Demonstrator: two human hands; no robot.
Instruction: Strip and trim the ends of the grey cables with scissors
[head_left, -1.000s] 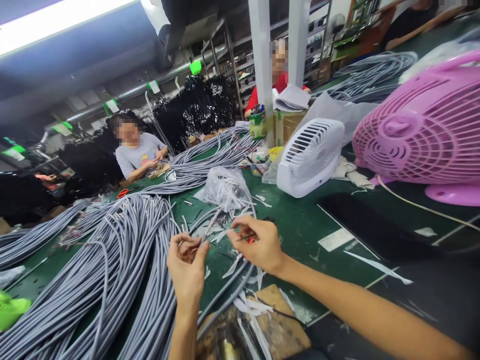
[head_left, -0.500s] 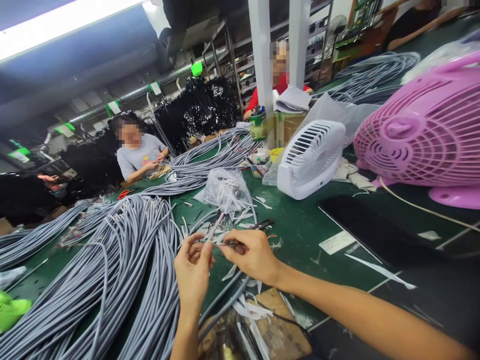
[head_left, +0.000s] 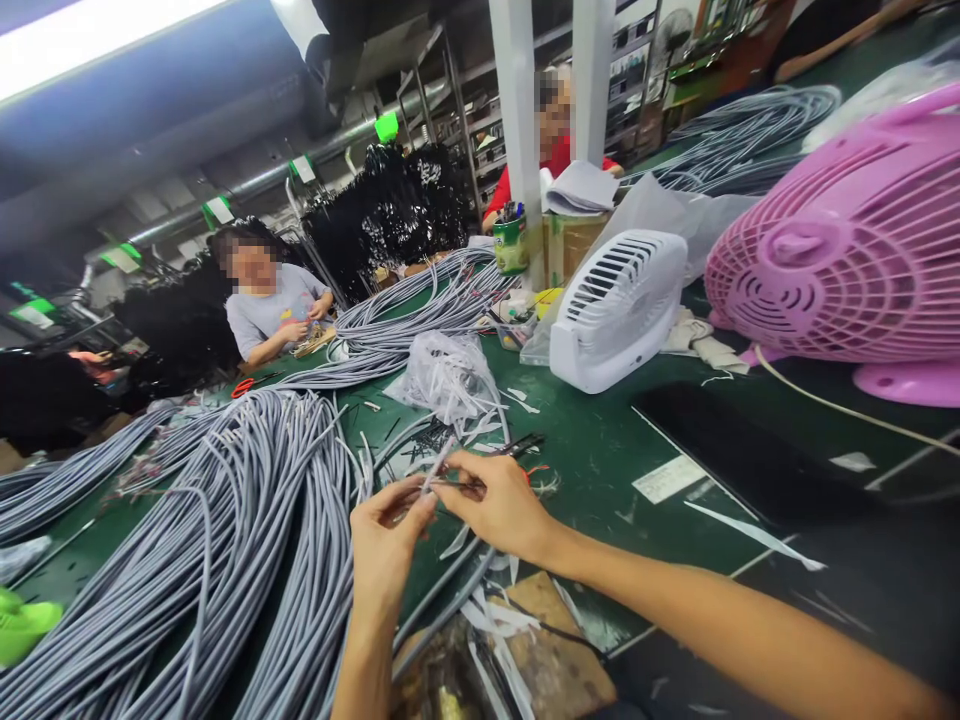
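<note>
Slightly below the middle of the view, my left hand (head_left: 391,525) is closed, pinching a grey cable (head_left: 438,464) near its end between thumb and fingers. The cable's tip points up and away from me. Against the cable from the right sits my right hand (head_left: 496,500), also closed, its fingertips touching or nearly touching it. A thin dark piece shows between the right fingers; its kind is not clear. Just beyond the right hand lies a dark tool (head_left: 527,445), partly hidden. Grey cables pass under both wrists.
A large bundle of grey cables (head_left: 225,500) covers the left. Ahead lies a plastic bag with white strips (head_left: 446,375). To the right stand a white fan (head_left: 619,310) and a pink fan (head_left: 817,250), near a black flat panel (head_left: 720,450). A co-worker (head_left: 274,310) sits across the table.
My right hand has moved in closer to the cable and its fingers now meet it. The cable end is tilted slightly differently. The whole view has shifted a little.
</note>
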